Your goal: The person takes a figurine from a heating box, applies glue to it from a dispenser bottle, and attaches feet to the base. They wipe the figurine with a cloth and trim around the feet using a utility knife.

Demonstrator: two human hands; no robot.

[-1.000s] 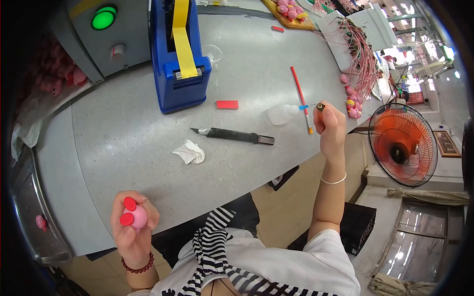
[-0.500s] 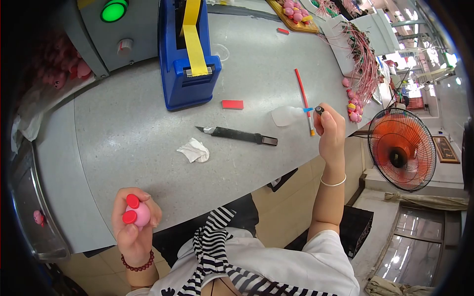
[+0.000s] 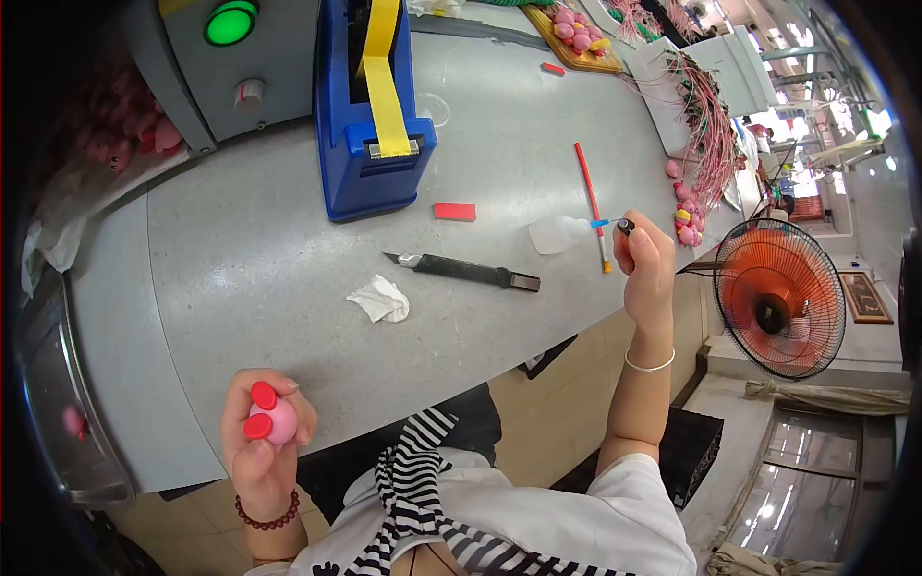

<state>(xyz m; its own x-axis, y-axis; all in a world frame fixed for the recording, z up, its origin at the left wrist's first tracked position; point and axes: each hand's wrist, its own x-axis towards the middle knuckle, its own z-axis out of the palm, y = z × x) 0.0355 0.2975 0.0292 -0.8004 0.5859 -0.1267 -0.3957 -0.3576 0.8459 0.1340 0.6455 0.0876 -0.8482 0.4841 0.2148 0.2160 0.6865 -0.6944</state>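
While your left hand [image 3: 252, 465] is cupping a likely lightweight figurine [image 3: 278, 422] by its body, your right hand [image 3: 649, 264] is pinching a cylinder [image 3: 625, 227] beyond the utility knife [image 3: 459, 272].

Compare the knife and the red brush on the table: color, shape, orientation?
Color: the knife has a black body; the brush has a red handle with a paler section and orange-yellow tip.
Shape: the knife is broad and ends in a point; the brush is much thinner.
Orientation: the knife's point faces the person's left; the brush's tip faces the person's side of the table.
Shared: both lie flat, unheld.
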